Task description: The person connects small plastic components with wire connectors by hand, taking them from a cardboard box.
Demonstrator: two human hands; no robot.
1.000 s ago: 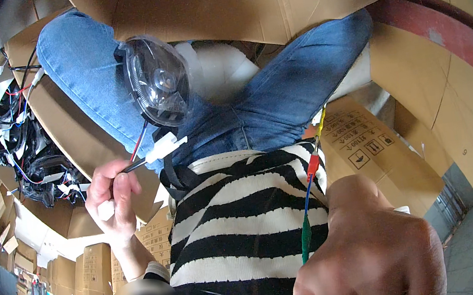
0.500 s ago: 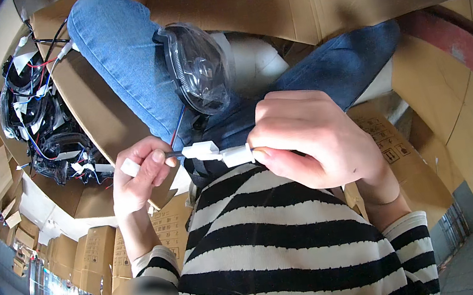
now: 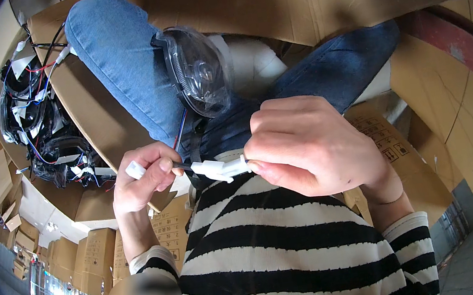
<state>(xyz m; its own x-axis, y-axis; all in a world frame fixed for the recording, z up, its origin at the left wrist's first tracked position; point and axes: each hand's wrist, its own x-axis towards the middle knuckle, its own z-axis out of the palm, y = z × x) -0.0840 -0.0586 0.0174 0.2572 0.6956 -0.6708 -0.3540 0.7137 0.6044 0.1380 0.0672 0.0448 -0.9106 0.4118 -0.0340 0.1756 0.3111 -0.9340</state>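
In front of my waist, two white plug connectors meet end to end: the left connector (image 3: 208,169) and the right connector (image 3: 235,167). I cannot tell whether they are locked together. My left hand (image 3: 143,176) pinches the short black cable behind the left one, and a small white piece (image 3: 135,170) sticks out between its fingers. My right hand (image 3: 314,148) is closed at the outer end of the right one, its fingertips partly hidden. A clear-lensed headlight (image 3: 199,72) rests at my legs, with blue and red wires (image 3: 180,130) running down toward my left hand.
At the left, an open cardboard box (image 3: 93,100) stands beside several black lamp units (image 3: 60,150) with tangled wires. A large cardboard flap (image 3: 265,0) spans the far side. Printed cartons (image 3: 388,139) lie at the right, and more cartons (image 3: 93,259) stand at the lower left.
The left connector has tilted and dropped slightly, its end now close against the right one. My right hand has shifted slightly left and down. The headlight has barely moved.
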